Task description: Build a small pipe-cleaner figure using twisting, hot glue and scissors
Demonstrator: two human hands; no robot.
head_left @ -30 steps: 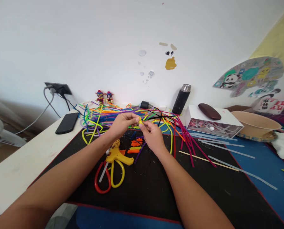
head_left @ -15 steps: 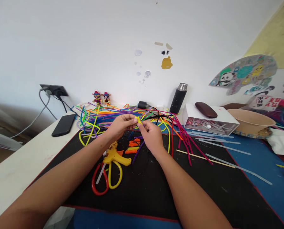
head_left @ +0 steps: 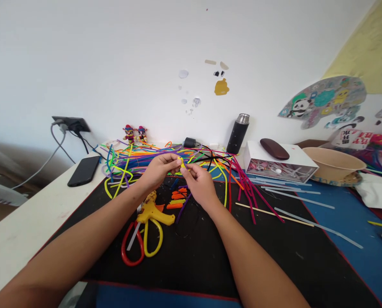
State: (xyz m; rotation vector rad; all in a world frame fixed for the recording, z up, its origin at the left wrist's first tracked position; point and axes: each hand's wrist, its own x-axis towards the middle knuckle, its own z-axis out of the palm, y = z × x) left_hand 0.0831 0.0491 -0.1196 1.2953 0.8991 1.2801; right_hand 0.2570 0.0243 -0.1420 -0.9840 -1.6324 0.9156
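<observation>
My left hand (head_left: 159,172) pinches a short piece of yellow pipe cleaner (head_left: 182,162) between thumb and fingertips. From the other side my right hand (head_left: 200,184) is closed on the same piece, its thumb and fingers pressed together. Much of the piece is hidden by the fingertips. Below the hands, short folded orange pipe cleaner pieces (head_left: 177,198) lie in a row with a yellow one among them. A yellow glue gun (head_left: 154,214) with a glue stick rests on scissors with red and yellow handles (head_left: 141,252), all on the black mat (head_left: 191,265).
A heap of colourful pipe cleaners (head_left: 139,160) spreads behind the hands. Farther back stand a black thermos (head_left: 238,134) and a white box (head_left: 281,162) carrying a dark case. Glue sticks (head_left: 317,228) and a wooden stick (head_left: 274,214) lie right. A phone (head_left: 83,171) is left.
Both hands stay together on the yellow pipe cleaner, with its visible part turned slightly between the fingertips. The whole view has shifted a little.
</observation>
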